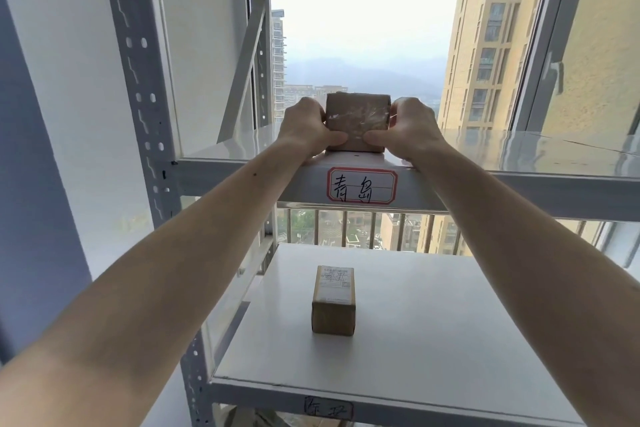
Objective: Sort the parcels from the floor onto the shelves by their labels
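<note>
A small brown cardboard parcel (356, 121) wrapped in clear tape stands on the front edge of the upper shelf (536, 163). My left hand (306, 128) grips its left side and my right hand (407, 130) grips its right side, thumbs pressed on its near face. Just below it, on the shelf's front rail, is a red-bordered handwritten label (362, 185). On the shelf below (433, 322) a second small brown parcel (333, 302) stands alone with a printed shipping label on top. That shelf's rail carries another handwritten label (328, 409).
The grey slotted upright (138, 80) of the rack rises at the left, with a white wall beside it. Behind the rack is a large window with a railing (363, 229) and tall buildings outside. Brown shapes show under the lower shelf.
</note>
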`<state>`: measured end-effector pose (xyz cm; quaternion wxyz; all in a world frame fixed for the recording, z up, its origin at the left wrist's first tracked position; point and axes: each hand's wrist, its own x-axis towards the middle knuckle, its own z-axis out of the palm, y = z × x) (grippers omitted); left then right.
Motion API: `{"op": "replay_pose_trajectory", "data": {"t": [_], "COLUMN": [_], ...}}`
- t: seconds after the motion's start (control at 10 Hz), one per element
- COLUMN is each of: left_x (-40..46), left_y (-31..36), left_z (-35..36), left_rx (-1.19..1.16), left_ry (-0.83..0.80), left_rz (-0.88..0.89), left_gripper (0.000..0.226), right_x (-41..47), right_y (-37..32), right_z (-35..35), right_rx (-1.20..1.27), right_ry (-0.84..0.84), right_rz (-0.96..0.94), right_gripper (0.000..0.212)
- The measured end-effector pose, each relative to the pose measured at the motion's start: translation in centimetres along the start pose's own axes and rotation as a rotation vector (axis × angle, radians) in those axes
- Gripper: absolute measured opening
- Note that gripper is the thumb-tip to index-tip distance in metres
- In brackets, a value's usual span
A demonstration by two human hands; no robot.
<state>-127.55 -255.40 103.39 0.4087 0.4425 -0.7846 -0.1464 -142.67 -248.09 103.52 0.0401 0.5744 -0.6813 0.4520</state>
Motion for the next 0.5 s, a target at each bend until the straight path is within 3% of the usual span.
{"op": "replay_pose_trajectory", "data": {"t": [0.3,0.5], "left_x": [-0.5,-3.1], "left_y": [0.1,0.2], "left_z": [-0.3,-2.7], "left_rx": [-0.037,-0.112], "left_ry": [-0.011,0.118], "left_rz": [-0.050,0.058], "left_gripper": [0.048,0.054], "right_x": [-0.6,-3.4], "right_y": [-0.1,-0.5], "right_z": [-0.3,-1.9], "right_rx": [0.040,-0.067], "right_ry": [0.021,0.092], "right_rz": [0.034,-0.084], "right_gripper": [0.058,0.074]}}
